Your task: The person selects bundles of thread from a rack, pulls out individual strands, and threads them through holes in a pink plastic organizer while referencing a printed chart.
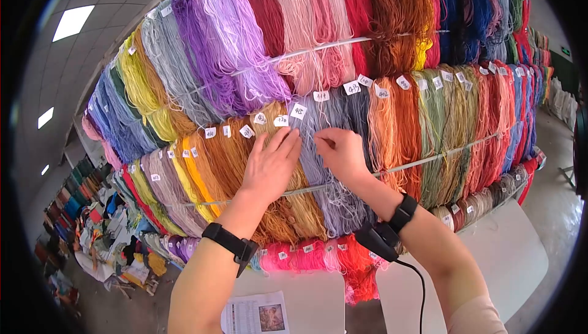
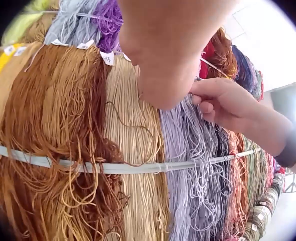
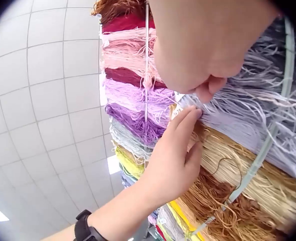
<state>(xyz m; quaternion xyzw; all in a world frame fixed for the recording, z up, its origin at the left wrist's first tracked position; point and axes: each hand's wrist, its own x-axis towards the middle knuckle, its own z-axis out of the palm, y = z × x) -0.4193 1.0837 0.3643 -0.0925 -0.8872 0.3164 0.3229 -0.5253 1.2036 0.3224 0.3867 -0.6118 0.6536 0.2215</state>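
Note:
Lavender-grey thread hanks [image 1: 324, 168] hang mid-rack below a white tag [image 1: 298, 111] marked 415. The left hand [image 1: 274, 164] lies against the top of the tan and lavender-grey threads, its fingers extended and fingertips just under that tag. Close on its right, the right hand [image 1: 344, 155] has curled fingers and pinches at the upper lavender-grey strands. The left wrist view shows the right hand [image 2: 230, 105] with thumb and index together at the strands. In the right wrist view, the left hand [image 3: 173, 158] touches the lavender-grey bundle; its fingertips meet the threads.
Rows of coloured hanks surround both hands, held by a pale strap [image 1: 429, 157]. Below are pink hanks [image 1: 300, 257], white tables [image 1: 490, 260] and a printed sheet [image 1: 254, 312]. A black cable [image 1: 422, 285] hangs from the right wrist device. Fabric piles [image 1: 116, 230] lie at left.

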